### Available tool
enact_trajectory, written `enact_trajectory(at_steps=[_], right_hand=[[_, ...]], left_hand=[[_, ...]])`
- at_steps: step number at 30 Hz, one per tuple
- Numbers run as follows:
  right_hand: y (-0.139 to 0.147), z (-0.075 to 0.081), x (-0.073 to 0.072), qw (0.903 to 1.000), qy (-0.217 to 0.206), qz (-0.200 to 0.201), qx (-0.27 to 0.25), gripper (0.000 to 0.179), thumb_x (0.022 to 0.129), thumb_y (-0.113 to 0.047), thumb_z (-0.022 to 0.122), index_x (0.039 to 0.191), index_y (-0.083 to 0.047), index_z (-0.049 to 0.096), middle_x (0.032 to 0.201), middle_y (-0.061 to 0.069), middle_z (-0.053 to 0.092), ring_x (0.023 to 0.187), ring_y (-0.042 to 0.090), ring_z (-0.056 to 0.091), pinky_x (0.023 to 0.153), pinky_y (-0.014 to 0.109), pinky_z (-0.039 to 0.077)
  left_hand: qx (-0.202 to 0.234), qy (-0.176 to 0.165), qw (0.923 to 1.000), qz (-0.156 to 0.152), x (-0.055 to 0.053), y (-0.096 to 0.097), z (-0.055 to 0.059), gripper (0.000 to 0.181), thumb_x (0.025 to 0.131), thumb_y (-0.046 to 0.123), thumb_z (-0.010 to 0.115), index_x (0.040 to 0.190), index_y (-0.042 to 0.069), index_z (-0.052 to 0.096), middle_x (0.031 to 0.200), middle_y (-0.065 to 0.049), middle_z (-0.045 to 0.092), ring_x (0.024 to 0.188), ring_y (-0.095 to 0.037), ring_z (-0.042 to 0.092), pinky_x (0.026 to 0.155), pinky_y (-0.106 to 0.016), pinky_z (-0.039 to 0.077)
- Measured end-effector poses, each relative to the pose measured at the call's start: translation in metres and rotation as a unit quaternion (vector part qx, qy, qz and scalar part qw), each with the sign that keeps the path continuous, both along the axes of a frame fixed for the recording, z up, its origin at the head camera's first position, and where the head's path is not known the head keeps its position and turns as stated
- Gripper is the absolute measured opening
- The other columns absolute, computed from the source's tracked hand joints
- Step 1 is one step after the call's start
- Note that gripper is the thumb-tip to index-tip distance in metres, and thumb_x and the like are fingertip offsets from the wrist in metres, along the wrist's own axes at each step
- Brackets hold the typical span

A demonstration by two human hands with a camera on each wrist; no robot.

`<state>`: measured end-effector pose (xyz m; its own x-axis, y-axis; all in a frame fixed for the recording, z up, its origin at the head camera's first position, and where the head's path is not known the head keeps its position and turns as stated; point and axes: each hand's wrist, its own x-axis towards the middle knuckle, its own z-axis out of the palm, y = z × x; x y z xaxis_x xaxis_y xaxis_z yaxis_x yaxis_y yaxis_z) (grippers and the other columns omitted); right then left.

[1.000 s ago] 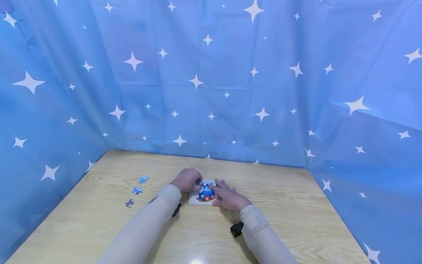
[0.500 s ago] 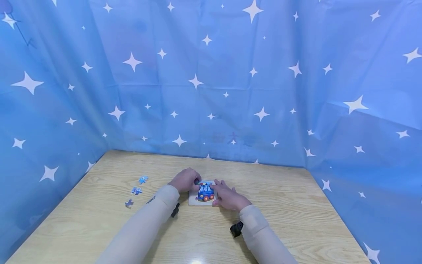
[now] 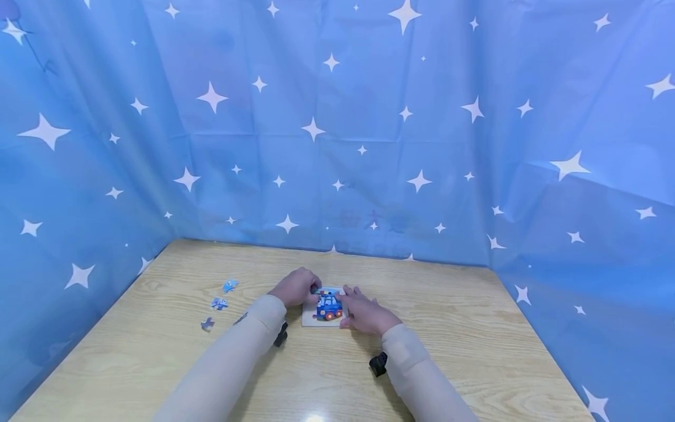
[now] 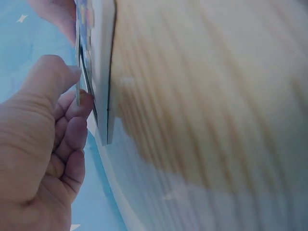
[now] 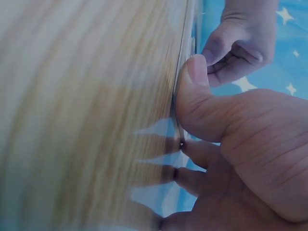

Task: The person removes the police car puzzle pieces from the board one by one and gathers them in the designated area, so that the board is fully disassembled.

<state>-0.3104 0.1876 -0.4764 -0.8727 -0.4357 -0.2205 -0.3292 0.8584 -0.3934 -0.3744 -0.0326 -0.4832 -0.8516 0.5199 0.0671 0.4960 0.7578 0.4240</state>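
Note:
A small white-bordered puzzle board (image 3: 309, 321) with a blue car picture (image 3: 330, 306) lies on the table between both hands. At its left side, my left hand (image 3: 296, 288) pinches a thin puzzle piece (image 4: 78, 89) between thumb and forefinger. The left wrist view shows this piece edge-on, slightly raised off the board's surface. My right hand (image 3: 367, 314) rests at the board's right side with fingers spread. Its thumb (image 5: 195, 79) lies along the board's edge, and the other fingertips touch the tabletop. The left fingers hide the board's upper left corner in the head view.
Three loose puzzle pieces lie to the left on the wooden table (image 3: 448, 328): an upper one (image 3: 229, 285), a middle one (image 3: 219, 303) and a lower one (image 3: 207, 323). A blue star-patterned curtain (image 3: 364, 123) encloses the back and sides.
My left hand has shifted slightly left along with the piece it pinches. The right hand and the loose pieces stay in place.

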Motion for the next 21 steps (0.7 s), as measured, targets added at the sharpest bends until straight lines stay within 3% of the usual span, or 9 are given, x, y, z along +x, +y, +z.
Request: enact_trajectory(at_steps=[6,21], right_hand=[[-0.0024,0.0013,-0.0009,0.9998,0.006,0.0,0.021,0.072,0.097,-0.034,0.066,0.159,-0.018,0.034,0.169,0.012,0.014,0.154,0.038,0.009,0.111,0.075,0.016],[-0.0027,0.0012,0.0007,1.0,0.006,-0.003,0.005,0.068,0.096,-0.03,0.068,0.157,-0.018,0.039,0.167,0.015,0.018,0.153,0.039,0.012,0.111,0.075,0.015]], left_hand=[[0.007,0.001,0.9999,-0.01,0.0006,-0.001,0.0029,0.021,0.083,0.01,0.08,0.104,0.004,0.079,0.08,0.003,0.069,0.066,-0.011,0.054,0.065,-0.027,0.048],[0.013,-0.007,0.9996,-0.023,-0.0024,-0.0034,-0.002,0.018,0.085,0.009,0.078,0.102,0.005,0.079,0.076,0.006,0.067,0.062,-0.009,0.053,0.064,-0.025,0.047]])
